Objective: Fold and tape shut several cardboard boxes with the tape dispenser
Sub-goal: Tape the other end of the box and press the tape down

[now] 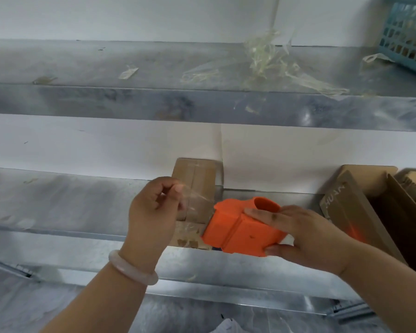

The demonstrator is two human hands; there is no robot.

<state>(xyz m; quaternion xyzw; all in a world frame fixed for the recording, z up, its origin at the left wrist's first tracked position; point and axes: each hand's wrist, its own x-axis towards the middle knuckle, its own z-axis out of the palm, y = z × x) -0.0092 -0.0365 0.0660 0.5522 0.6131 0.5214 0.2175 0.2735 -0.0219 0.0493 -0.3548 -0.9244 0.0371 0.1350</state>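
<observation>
The left hand (151,207) pinches the free end of a clear tape strip (197,198) between thumb and fingertips, just above the small cardboard box (197,179). The box lies on the metal table (70,207), its long axis running away from the person toward the wall, with a taped seam along it. The orange tape dispenser (238,227) touches the box's near right edge, its mouth pointing left and its long axis roughly left to right. The right hand (308,234) grasps its body. The slack strip could twist or stick to the fingers, and wrinkle if it is laid down unevenly.
</observation>
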